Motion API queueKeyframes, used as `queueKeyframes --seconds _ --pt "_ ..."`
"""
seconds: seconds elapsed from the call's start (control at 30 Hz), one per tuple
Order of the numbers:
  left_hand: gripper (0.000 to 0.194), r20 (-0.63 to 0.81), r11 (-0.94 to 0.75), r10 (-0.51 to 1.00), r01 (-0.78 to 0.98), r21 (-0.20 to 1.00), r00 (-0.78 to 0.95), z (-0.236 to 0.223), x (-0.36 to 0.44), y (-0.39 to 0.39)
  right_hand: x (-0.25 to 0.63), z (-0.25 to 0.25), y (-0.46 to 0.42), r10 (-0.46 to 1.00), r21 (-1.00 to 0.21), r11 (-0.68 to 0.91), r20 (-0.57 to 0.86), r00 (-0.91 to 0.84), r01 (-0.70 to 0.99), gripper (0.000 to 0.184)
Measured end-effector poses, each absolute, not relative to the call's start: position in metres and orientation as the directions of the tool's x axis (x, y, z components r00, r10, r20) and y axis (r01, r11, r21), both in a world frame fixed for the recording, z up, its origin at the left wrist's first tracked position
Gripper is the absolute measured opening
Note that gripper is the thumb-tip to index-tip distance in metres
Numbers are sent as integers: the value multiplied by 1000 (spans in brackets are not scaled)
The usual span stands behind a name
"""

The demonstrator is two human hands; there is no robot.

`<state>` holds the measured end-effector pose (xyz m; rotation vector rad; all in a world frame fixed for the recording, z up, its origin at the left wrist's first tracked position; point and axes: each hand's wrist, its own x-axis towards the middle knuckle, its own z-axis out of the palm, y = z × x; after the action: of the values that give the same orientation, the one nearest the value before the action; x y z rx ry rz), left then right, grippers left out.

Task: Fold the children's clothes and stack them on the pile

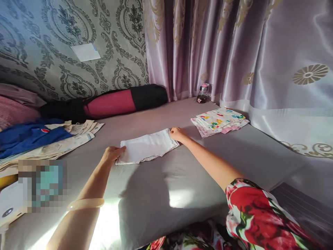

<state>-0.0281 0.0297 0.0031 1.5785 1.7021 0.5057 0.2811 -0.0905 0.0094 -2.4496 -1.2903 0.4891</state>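
Note:
A folded white cloth (147,147) lies flat on the grey bed sheet (161,194) in the middle of the view. My left hand (112,153) pinches its left edge, and my right hand (177,134) pinches its upper right corner. Both arms stretch forward across the sheet; a pale bangle sits on my left wrist and a red floral sleeve covers my right upper arm.
A stack of folded patterned cloths (220,120) lies at the right, near the lilac curtain (260,52). A small glass bottle (202,93) stands by the curtain. A red and black bolster (114,101) lies along the wall. Blue and cream clothes (44,139) are piled left.

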Motion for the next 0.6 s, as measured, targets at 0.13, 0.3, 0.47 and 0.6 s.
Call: queueKeyframes --seconds 0.13,0.3,0.47,0.6 --pt "32 -302 188 948 583 790 103 18 -22 21 277 13 -87 840 -499 -522 -158 519 692 24" --pt "28 -279 163 952 560 812 126 27 -22 19 275 17 -89 829 -553 -527 -166 534 646 23" --pt "36 -307 137 934 612 779 182 23 -29 23 274 19 -96 835 -595 -525 -223 503 608 26" --pt "42 -280 77 938 667 741 203 30 -27 20 275 20 -101 850 -597 -504 -212 483 624 21"
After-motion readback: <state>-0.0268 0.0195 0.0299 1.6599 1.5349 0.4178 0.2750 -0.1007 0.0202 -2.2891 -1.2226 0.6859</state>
